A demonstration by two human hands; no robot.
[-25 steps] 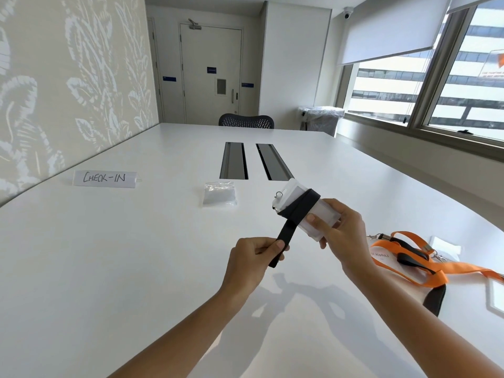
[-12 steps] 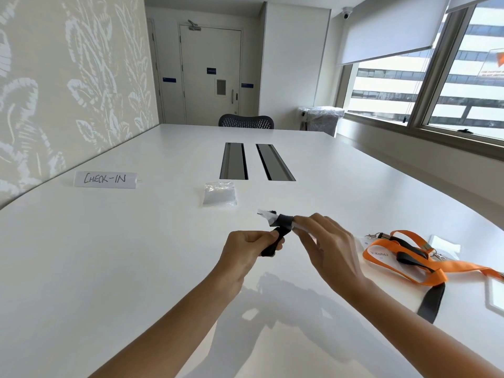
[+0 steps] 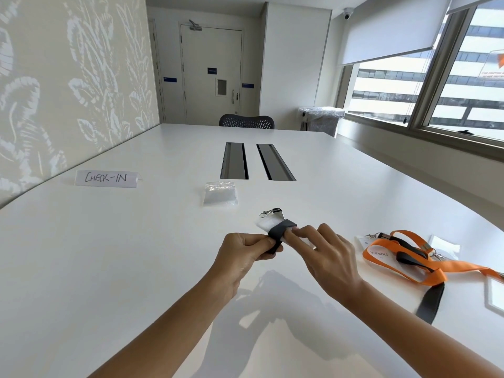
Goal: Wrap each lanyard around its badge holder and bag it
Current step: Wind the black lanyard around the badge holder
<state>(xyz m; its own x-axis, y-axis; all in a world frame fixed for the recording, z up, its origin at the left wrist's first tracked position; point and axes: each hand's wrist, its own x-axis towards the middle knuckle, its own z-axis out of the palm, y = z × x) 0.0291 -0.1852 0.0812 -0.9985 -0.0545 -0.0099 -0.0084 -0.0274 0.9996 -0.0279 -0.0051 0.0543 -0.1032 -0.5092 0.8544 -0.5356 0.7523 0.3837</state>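
A clear badge holder (image 3: 263, 223) with a metal clip at its far end is held just above the white table (image 3: 122, 255), with a black lanyard (image 3: 281, 227) wound around its middle. My left hand (image 3: 242, 253) pinches the loose black end of the lanyard below the holder. My right hand (image 3: 324, 253) holds the holder from the right, its fingers lying along the top and the thumb hidden beneath. A small clear plastic bag (image 3: 220, 192) lies flat on the table beyond my hands.
To the right lies a pile of orange lanyards (image 3: 403, 264) and black lanyards (image 3: 431, 301) with clear badge holders (image 3: 444, 245). A "CHECK-IN" paper sign (image 3: 107, 178) stands at the left. Two cable slots (image 3: 256, 161) sit mid-table, and a chair (image 3: 246, 121) stands at the far end.
The badge holder has been turned from upright to nearly flat and lowered toward the table. More of the black lanyard is wound on, so the free end in my left hand is shorter.
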